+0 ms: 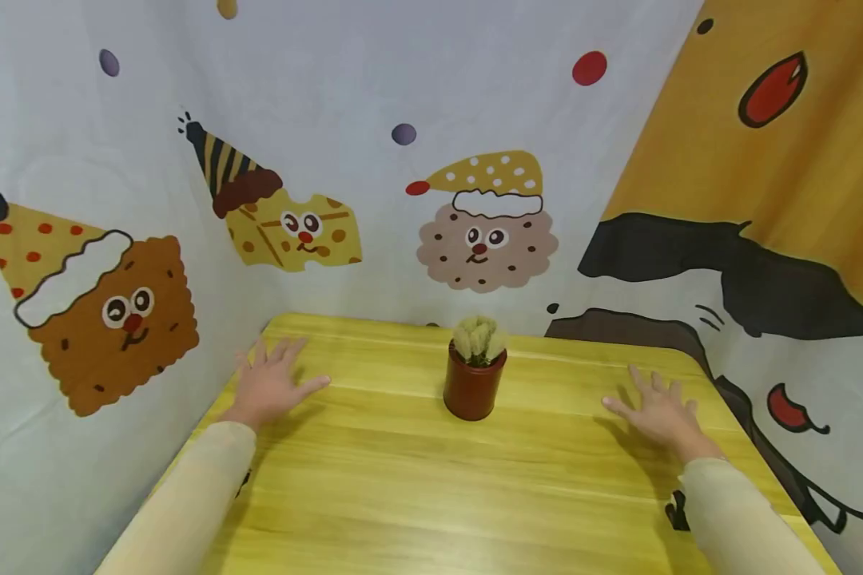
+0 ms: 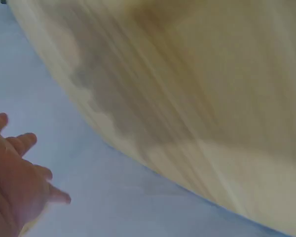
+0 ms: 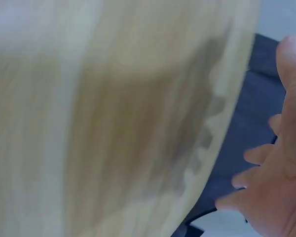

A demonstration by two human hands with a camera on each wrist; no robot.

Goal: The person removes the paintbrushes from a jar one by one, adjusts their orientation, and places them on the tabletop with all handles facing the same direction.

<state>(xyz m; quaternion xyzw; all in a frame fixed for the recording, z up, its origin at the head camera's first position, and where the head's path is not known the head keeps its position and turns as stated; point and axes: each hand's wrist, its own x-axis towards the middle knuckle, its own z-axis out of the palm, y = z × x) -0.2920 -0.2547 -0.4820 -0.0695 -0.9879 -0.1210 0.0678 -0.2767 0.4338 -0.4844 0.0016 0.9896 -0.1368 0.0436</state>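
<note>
Fingers spread and palm down, my left hand [image 1: 269,386] hovers over the left side of the wooden table [image 1: 417,495]. Over the right side my right hand [image 1: 660,411] is held the same way, its fingers fanned out. Neither hand holds anything. Between them, toward the back of the table, stands a dark red pot [image 1: 471,390] with a pale, yellowish plant [image 1: 479,339] in it, upright. In the wrist views the left hand [image 2: 19,182] and right hand [image 3: 271,182] show with shadows cast on the wood.
A white curtain [image 1: 345,72] printed with cartoon figures hangs behind the table and along its left side. Orange and black printed cloth [image 1: 748,192] hangs at the right. The table's back edge [image 1: 374,321] runs close behind the pot.
</note>
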